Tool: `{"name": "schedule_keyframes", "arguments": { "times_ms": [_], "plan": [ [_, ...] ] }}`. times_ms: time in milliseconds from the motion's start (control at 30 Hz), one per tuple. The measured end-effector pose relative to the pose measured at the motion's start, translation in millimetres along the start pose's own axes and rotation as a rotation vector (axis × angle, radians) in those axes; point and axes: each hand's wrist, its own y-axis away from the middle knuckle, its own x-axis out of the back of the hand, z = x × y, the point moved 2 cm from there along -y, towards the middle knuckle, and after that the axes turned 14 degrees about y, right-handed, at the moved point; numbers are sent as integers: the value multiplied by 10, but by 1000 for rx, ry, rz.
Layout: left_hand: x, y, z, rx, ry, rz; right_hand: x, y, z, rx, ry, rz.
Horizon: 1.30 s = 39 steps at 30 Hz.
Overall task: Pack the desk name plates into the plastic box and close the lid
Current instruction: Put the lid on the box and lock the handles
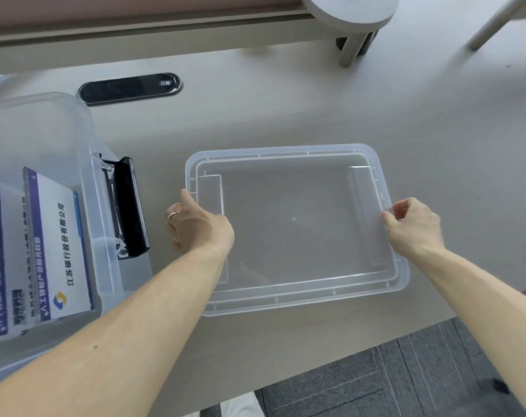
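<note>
Head view: clear lid (295, 224) sits mid-desk, inner side up, long axis left-right. Left hand (195, 228) grips the lid's left short edge with fingers curled round the rim and a ring (173, 215) on one finger. Right hand (412, 225) pinches the right short edge, fingers curled over the rim. Can't tell if the lid is resting on the desk (316, 109) or just lifted off it. Plastic box (85, 139) is at far left, apart from the lid and uncovered. Name plates (60, 245) stand upright inside it, side by side, with blue-and-white printed faces. Black latch (129, 206) on the box's right end is flipped outward. Dark oval panel (129, 88) is set into the desk behind the box. Round grey base (350, 10) at the far edge, grey carpet (406, 380) bottom right.
</note>
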Motion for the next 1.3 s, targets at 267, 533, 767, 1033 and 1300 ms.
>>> {"name": "schedule_keyframes", "arguments": {
  "times_ms": [267, 533, 767, 1033, 1300],
  "plan": [
    [-46, 62, 111, -21, 202, -120, 127, 93, 214, -81, -51, -39],
    [368, 163, 735, -224, 260, -135, 483, 241, -87, -34, -210, 102],
    [1344, 334, 1423, -547, 378, -64, 1358, 481, -745, 94, -355, 263],
    [3184, 428, 1740, -646, 508, 258, 2348, 1338, -2119, 363, -562, 312],
    [5144, 216, 1214, -577, 610, 524, 2689, 2711, -3432, 691, -683, 251]
  ]
}}
